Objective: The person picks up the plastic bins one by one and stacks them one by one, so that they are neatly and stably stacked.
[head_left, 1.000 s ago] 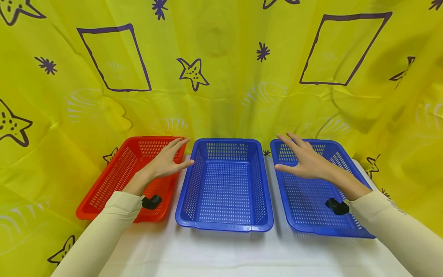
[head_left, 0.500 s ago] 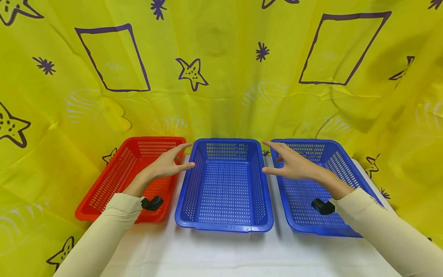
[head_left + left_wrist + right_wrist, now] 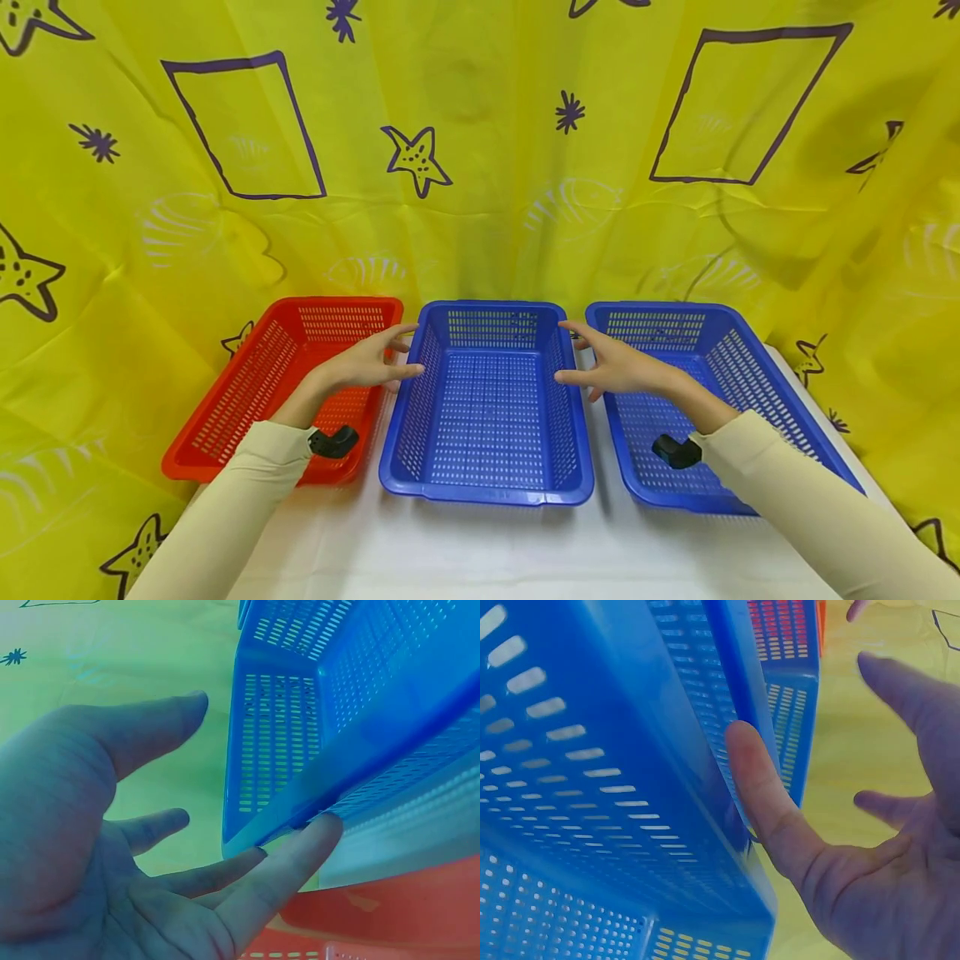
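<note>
The middle blue basket [image 3: 486, 493] sits on the white table, a hand at each side. My left hand [image 3: 367, 360] is over the gap between it and the red basket [image 3: 258, 383], fingers spread. In the left wrist view, one fingertip comes up to the outside of the middle basket's rim [image 3: 375, 754]; I cannot tell if it touches. My right hand [image 3: 618, 367] reaches over the gap on the other side, thumb and fingers apart. The right wrist view has a fingertip against or just short of that basket's rim [image 3: 739, 667]. Neither hand holds anything.
At the right stands a second blue basket [image 3: 731, 346], partly behind my right forearm. The white table [image 3: 480, 550] runs along the front. A yellow curtain [image 3: 487, 233] with sea-themed prints hangs right behind the baskets. Dark wrist cameras hang below both wrists.
My right hand has moved left and slightly down, from over the right blue basket to the middle basket's right edge. My left hand has shifted slightly down toward the left rim. The baskets stay put.
</note>
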Available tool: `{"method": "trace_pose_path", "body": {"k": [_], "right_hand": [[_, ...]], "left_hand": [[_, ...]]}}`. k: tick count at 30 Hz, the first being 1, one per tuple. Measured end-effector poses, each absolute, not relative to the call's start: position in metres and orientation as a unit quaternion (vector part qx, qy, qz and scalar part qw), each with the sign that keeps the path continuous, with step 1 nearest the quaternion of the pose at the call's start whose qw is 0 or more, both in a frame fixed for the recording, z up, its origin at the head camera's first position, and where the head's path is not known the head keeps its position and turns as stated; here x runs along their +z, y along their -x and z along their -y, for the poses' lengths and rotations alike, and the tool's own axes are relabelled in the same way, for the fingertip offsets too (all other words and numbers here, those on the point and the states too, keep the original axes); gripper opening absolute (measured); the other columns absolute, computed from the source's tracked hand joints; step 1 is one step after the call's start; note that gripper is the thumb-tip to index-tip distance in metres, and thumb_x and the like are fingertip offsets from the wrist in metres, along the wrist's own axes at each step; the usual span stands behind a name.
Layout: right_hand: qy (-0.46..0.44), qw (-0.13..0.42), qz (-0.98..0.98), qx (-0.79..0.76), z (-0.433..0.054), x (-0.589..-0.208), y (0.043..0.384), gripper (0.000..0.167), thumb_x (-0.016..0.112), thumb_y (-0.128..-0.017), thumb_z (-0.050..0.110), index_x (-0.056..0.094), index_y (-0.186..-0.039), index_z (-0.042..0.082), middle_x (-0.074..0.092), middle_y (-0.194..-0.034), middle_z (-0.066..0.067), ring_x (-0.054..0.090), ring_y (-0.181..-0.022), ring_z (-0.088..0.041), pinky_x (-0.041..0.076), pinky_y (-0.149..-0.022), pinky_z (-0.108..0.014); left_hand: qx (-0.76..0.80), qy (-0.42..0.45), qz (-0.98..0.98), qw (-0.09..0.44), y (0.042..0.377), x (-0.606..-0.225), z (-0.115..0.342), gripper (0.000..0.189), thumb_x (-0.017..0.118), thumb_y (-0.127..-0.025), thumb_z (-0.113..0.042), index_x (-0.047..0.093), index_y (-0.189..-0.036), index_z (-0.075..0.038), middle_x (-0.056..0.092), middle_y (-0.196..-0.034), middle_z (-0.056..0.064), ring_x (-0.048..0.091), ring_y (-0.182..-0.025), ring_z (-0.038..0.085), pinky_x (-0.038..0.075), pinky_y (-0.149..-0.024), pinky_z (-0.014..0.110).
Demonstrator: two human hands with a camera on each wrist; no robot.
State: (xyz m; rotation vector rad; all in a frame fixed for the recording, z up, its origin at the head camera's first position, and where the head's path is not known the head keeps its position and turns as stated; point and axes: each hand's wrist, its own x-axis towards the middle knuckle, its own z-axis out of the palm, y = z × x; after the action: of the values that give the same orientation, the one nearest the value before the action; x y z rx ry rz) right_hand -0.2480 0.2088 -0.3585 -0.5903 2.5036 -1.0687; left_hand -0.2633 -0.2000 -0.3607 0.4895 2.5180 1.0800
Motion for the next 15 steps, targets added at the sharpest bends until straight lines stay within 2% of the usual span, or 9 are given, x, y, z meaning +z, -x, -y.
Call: {"method": "trace_pose_path", "body": {"k": [3, 8, 15], "right_hand": [[0.194, 0.189, -0.883, -0.384, -0.2073, -0.3606, 0.2471, 0.094, 0.075, -0.096, 0.036, 0.015, -0.164, 0.011, 0.034, -0.151, -0.038, 0.073, -0.070, -0.026, 0.060, -0.085, -0.052], [0.173, 0.209, -0.871, -0.409, -0.2054, -0.3633, 0.2452, 0.093, 0.078, -0.094, 0.027, 0.019, -0.162, 0.004, 0.038, -0.144, -0.039, 0.074, -0.084, -0.035, 0.063, -0.073, -0.048], [0.152, 0.228, -0.872, -0.406, -0.2046, -0.3647, 0.2421, 0.090, 0.082, -0.090, 0.017, 0.026, -0.160, 0.000, 0.040, -0.143, -0.037, 0.075, -0.079, -0.036, 0.064, -0.074, -0.045]], "left_hand": [[0.402, -0.164, -0.879, 0.195, 0.2634, -0.3621, 0.1993, 0.087, 0.074, -0.097, -0.028, 0.022, -0.163, -0.007, 0.043, -0.148, 0.032, 0.066, -0.113, 0.041, 0.060, -0.088, 0.052], [0.428, -0.157, -0.864, 0.215, 0.2641, -0.3624, 0.1999, 0.086, 0.074, -0.096, -0.021, 0.022, -0.162, -0.004, 0.050, -0.138, 0.033, 0.071, -0.094, 0.033, 0.062, -0.081, 0.051], [0.421, -0.151, -0.864, 0.233, 0.2612, -0.3619, 0.2009, 0.085, 0.078, -0.093, -0.012, 0.027, -0.161, -0.002, 0.060, -0.117, 0.026, 0.072, -0.084, 0.028, 0.064, -0.075, 0.046]]}}
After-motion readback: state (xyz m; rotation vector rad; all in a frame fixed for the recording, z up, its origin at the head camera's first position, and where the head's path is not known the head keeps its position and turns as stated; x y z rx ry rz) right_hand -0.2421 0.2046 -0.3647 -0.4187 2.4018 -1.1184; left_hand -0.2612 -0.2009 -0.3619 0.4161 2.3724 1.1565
